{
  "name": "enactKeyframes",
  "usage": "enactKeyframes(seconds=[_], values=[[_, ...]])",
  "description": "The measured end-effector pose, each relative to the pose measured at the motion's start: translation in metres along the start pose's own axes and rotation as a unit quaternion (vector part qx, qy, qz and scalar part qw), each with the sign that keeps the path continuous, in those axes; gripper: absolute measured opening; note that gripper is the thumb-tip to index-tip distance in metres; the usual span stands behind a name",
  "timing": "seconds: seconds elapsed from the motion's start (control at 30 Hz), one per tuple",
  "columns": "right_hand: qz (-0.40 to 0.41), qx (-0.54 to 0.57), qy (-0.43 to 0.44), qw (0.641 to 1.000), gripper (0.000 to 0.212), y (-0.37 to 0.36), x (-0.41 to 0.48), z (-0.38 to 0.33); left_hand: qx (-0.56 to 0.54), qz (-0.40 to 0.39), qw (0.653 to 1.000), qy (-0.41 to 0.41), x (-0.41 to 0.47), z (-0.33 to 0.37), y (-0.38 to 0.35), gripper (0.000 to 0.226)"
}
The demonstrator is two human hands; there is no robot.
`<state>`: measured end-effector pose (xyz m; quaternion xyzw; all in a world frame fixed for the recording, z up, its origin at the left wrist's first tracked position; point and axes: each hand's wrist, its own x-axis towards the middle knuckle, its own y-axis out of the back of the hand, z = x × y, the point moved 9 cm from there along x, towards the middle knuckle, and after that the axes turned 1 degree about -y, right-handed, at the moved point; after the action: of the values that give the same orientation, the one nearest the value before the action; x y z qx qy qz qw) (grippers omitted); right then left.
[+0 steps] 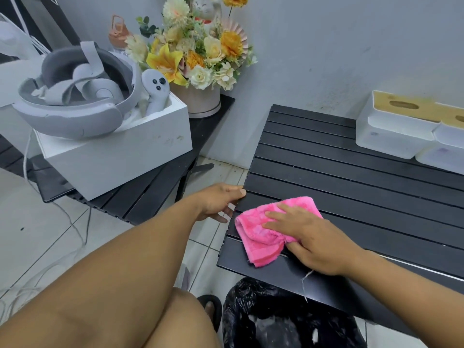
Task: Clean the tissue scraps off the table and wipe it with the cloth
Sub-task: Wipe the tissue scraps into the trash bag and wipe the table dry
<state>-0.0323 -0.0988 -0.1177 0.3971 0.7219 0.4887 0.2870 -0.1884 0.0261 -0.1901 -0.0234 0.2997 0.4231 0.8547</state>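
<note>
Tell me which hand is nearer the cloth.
Right. The right hand presses flat on the cloth; the left hand touches the table edge just left of it, apart from the cloth.

One pink cloth (pixel 261 237), two white tissue boxes (pixel 396 129) at the far right edge of the tabletop (pixel 351 177), one black bin bag (pixel 276 320).
</note>
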Motion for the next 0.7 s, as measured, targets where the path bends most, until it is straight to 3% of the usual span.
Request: enactKeyframes(seconds=[0.17, 0.43, 0.7], values=[[0.016, -0.018, -0.042, 0.999, 0.058, 0.008, -0.034, 0.011, 0.03, -0.034, 0.999, 0.018, -0.018, 0.002, -0.003, 0.03], [0.05, 0.013, -0.152, 0.987, 0.053, 0.003, 0.016, 0.02, -0.017, -0.113, 0.991, 0.062, -0.067, -0.045, -0.026, 0.051], [0.073, -0.002, -0.228, 0.971, 0.05, 0.012, 0.082, 0.034, -0.058, -0.125, 0.99, 0.033, -0.076, -0.053, -0.039, 0.044]])
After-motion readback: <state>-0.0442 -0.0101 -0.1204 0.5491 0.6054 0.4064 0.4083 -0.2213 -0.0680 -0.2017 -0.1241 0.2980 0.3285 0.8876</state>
